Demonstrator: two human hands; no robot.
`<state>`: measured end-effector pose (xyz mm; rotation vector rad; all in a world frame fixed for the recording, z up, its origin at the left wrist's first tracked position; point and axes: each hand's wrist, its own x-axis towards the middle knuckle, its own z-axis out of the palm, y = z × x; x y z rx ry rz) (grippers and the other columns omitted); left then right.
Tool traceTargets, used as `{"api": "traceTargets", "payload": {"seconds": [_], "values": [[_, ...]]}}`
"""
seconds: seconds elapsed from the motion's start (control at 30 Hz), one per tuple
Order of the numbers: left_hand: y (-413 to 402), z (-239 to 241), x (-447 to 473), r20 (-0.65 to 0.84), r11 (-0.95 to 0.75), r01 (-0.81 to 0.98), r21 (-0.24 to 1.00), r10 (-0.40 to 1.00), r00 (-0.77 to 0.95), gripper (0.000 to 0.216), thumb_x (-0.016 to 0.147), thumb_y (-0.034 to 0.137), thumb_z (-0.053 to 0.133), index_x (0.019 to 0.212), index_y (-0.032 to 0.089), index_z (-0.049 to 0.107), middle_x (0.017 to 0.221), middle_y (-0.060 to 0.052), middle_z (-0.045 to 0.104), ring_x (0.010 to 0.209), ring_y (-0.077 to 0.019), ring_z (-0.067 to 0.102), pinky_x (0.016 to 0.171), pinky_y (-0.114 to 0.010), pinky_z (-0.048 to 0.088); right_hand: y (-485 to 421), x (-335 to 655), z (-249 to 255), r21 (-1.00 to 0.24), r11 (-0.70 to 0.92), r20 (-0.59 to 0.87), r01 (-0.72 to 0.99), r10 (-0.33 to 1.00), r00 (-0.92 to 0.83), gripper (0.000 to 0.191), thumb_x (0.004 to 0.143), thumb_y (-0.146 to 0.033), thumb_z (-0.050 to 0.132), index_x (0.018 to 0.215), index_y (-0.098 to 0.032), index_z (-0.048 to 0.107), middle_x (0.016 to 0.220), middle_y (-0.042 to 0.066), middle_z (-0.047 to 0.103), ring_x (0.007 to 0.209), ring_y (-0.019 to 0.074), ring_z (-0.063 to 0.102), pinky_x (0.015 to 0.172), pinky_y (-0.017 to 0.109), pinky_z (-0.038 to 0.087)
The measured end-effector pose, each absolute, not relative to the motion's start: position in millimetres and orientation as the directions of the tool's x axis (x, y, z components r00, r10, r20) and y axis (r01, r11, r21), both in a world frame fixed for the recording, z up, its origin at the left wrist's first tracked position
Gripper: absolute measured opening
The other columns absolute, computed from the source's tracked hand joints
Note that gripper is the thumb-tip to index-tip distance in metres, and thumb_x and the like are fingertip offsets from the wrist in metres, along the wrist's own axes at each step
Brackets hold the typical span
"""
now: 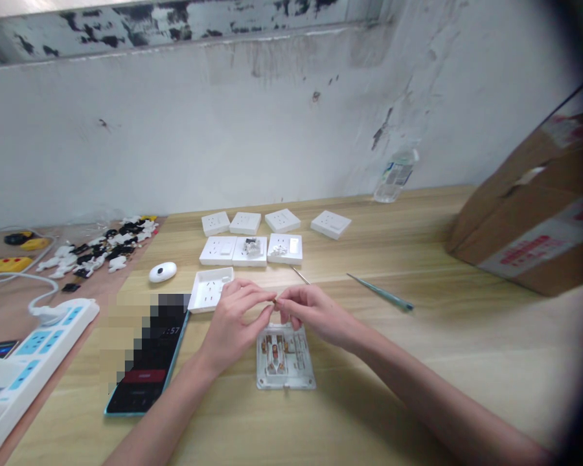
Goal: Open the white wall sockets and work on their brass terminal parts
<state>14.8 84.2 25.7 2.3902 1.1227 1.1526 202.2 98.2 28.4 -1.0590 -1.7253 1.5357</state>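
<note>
My left hand (236, 320) and my right hand (308, 314) meet fingertip to fingertip over an opened wall socket base (285, 359) that lies on the wooden table with its brass contacts up. Both hands pinch a tiny brownish part (274, 300) between them, too small to name. A white socket cover (208, 289) lies face up just left of my left hand. Behind the hands a thin metal tool (300, 275) sticks out from behind my right fingers.
Two rows of white sockets (251, 251) lie farther back. A phone (148, 359) lies at the left, a white oval device (162, 272) behind it, a power strip (34, 353) far left. Tweezers (381, 293), a plastic bottle (394, 176) and a cardboard box (539, 213) are at the right.
</note>
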Motion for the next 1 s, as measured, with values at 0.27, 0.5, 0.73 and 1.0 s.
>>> {"api": "traceTargets", "payload": {"seconds": [0.27, 0.5, 0.73, 1.0], "values": [[83.8, 25.4, 16.4, 0.541, -0.663, 0.553, 0.505, 0.742, 0.397, 0.018, 0.082, 0.02, 0.065, 0.1, 0.02, 0.068, 0.091, -0.005, 0.07, 0.09, -0.0228, 0.056, 0.082, -0.042, 0.042, 98.4, 202.4, 26.8, -0.988, 0.006, -0.076, 0.156, 0.855, -0.513, 0.031, 0.083, -0.043, 0.057, 0.073, -0.014, 0.062, 0.057, -0.001, 0.054, 0.051, 0.009, 0.047, 0.05, 0.022, 0.039], [82.2, 21.9, 19.5, 0.533, -0.667, 0.544, 0.509, 0.741, 0.41, 0.017, 0.083, 0.02, 0.064, 0.099, 0.02, 0.068, 0.09, -0.005, 0.07, 0.089, -0.0228, 0.056, 0.082, -0.042, 0.042, 95.5, 206.3, 27.2, -0.984, 0.009, -0.085, 0.177, 0.852, -0.517, 0.03, 0.082, -0.041, 0.057, 0.071, -0.014, 0.064, 0.058, -0.001, 0.055, 0.051, 0.0095, 0.048, 0.05, 0.023, 0.039], [79.1, 18.6, 23.9, 0.524, -0.674, 0.52, 0.525, 0.737, 0.426, 0.016, 0.083, 0.022, 0.064, 0.099, 0.02, 0.068, 0.09, -0.005, 0.07, 0.091, -0.0231, 0.055, 0.082, -0.042, 0.044, 90.1, 213.8, 27.8, -0.981, 0.007, -0.098, 0.194, 0.844, -0.527, 0.035, 0.083, -0.046, 0.056, 0.072, -0.014, 0.064, 0.061, 0.001, 0.057, 0.055, 0.0111, 0.049, 0.053, 0.024, 0.039], [77.9, 19.2, 24.6, 0.513, -0.678, 0.482, 0.555, 0.735, 0.444, 0.017, 0.088, 0.019, 0.057, 0.101, 0.022, 0.069, 0.091, -0.005, 0.07, 0.089, -0.0223, 0.057, 0.08, -0.041, 0.044, 89.2, 216.1, 24.5, -0.981, 0.003, -0.105, 0.196, 0.837, -0.537, 0.034, 0.082, -0.044, 0.055, 0.076, -0.013, 0.064, 0.059, 0.0, 0.056, 0.053, 0.0107, 0.048, 0.051, 0.023, 0.035]]}}
